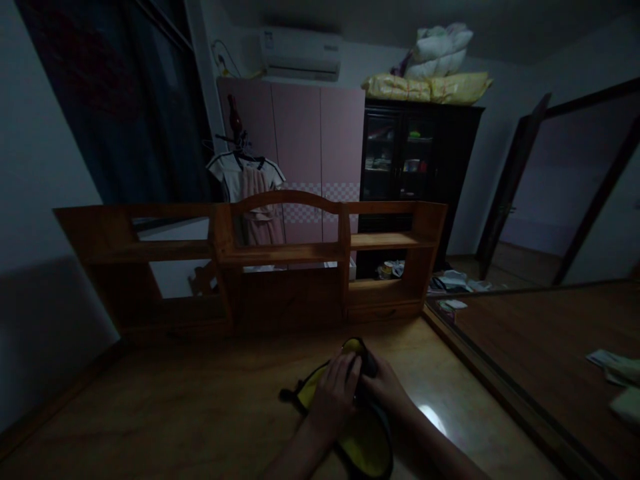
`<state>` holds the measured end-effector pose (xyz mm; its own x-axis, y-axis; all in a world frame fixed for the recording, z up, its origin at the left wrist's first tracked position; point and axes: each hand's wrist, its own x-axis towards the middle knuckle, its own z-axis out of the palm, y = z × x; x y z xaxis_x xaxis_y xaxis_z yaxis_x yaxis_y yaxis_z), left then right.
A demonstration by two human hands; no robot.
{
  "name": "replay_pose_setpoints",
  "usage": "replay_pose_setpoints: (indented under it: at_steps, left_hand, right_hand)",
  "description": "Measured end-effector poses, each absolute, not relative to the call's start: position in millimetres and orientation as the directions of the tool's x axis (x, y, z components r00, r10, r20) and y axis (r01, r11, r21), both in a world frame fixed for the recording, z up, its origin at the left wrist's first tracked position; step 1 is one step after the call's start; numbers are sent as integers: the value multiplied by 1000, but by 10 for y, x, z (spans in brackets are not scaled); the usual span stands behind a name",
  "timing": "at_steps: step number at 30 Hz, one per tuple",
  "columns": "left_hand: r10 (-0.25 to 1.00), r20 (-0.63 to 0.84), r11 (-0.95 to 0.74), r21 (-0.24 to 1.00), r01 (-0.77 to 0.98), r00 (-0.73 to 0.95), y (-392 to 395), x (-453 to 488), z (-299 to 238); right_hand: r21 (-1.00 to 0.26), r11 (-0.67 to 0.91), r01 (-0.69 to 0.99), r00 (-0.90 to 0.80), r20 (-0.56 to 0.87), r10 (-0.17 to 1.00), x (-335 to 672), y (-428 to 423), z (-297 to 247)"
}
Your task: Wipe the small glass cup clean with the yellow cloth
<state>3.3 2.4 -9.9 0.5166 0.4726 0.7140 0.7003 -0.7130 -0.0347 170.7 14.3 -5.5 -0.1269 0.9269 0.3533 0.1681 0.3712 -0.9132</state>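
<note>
A black-edged case with a yellow inner side [367, 443] lies spread open on the wooden desktop, and a dark tab sticks out at its left. My left hand [334, 390] is over its middle, fingers bent and pressed together at the raised far end. From the right, my right hand [386, 387] is closed round a dark part of the same case. Both hands meet just below the small yellow patch at the top. The dim light hides whether anything else is between the fingers, and my forearms cover part of the case.
A wooden shelf unit [283, 253] stands along the desktop's [200, 393] far edge. The desktop's raised right edge [480, 380] borders a lower brown floor with papers [617, 367]. Beyond are a pink wardrobe [300, 127], a dark cabinet [460, 147] and hanging clothes [250, 180].
</note>
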Motion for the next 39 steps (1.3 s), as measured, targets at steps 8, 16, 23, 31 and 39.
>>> replay_pose_setpoints:
  at_steps: [8,16,23,31,39]
  left_hand:
    - [391,718,-713,-159,683,576,42,14,-107]
    - [442,673,-717,-131,684,593,40,10,-109]
    - [486,654,-705,-98,702,580,51,1,-90]
    - [511,658,-692,-67,719,554,49,-14,-61]
    - [456,693,-679,-134,722,558,38,-1,-48]
  right_hand:
    - [-911,362,198,-157,335,929,1797,195,-193]
    - [-948,290,133,-188,263,946,1842,151,-219]
    - [-971,238,26,-257,224,940,1807,126,-195]
    - [-962,270,40,-191,258,947,1795,166,-323]
    - [-917,349,194,-101,336,937,1786,185,-402]
